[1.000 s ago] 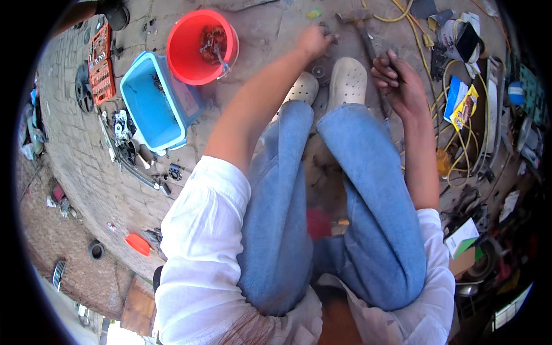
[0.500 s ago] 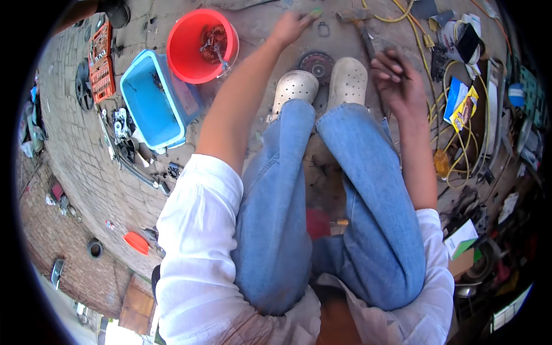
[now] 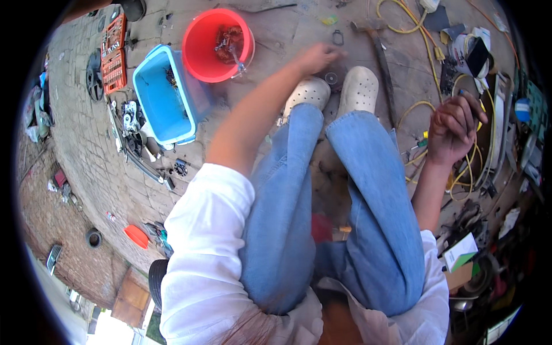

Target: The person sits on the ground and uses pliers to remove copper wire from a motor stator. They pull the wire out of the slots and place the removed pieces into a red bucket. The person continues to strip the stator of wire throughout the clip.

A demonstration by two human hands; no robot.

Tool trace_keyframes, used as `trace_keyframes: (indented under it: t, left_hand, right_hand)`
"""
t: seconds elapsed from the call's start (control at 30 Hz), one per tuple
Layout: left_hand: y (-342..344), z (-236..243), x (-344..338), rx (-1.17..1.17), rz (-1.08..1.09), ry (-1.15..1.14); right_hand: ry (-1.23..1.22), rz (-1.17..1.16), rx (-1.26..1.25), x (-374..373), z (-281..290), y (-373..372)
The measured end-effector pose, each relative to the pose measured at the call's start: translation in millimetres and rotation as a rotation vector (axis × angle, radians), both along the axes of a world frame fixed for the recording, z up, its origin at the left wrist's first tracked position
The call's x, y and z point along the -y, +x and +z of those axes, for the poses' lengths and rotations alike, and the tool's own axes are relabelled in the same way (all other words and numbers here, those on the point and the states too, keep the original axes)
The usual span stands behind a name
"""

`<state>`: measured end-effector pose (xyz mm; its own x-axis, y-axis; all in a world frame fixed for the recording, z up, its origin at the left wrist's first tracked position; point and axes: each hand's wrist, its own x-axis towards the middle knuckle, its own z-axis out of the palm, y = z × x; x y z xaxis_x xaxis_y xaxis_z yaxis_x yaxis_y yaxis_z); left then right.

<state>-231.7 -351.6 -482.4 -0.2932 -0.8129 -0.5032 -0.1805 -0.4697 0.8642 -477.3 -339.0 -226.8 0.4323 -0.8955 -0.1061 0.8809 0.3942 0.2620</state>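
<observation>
My left hand (image 3: 322,58) reaches over the ground just above the toe of my left clog (image 3: 309,94). Its fingers point right and are smeared by motion, so I cannot make out anything in them. Near them, between the clogs, lies a dark round disc (image 3: 332,79), partly covered. A small dark metal ring (image 3: 338,37) and a yellow-green scrap (image 3: 329,20) lie beyond. My right hand (image 3: 457,127) is raised at the right, fingers loosely bent and apart, with nothing visible in it. Beside it on the ground is a screwdriver with a yellow-green handle (image 3: 423,141). A hammer (image 3: 382,57) lies beyond my right clog (image 3: 359,92).
At the left stand a red bucket (image 3: 192,43) with reddish-brown contents and a blue bin (image 3: 150,118) holding dark bits. An orange socket case (image 3: 114,57) lies open farther left. Yellow cord (image 3: 415,106) loops across the right side. Metal parts (image 3: 133,118) and rubbish edge the ground.
My left hand has drawn back from the yellow-green scrap, which stays on the ground, toward the disc. My right hand has moved right and nearer, uncovering the hammer handle. The view has shifted slightly.
</observation>
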Motion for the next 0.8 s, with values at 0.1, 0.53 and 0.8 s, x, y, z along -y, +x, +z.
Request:
trace_keyframes:
  t: [0.1, 0.53, 0.8]
  left_hand:
    - [-28, 1, 14, 0.117, 0.004, -0.08]
    - [-40, -2, 27, 0.064, -0.108, -0.036]
    - [4, 51, -29, -0.205, -0.086, 0.044]
  right_hand:
    - [-0.012, 0.096, 0.066, -2, 8, 5]
    - [-0.407, 0.142, -0.551, -11, 15, 33]
    - [-0.157, -0.456, -0.789, 25, 3, -14]
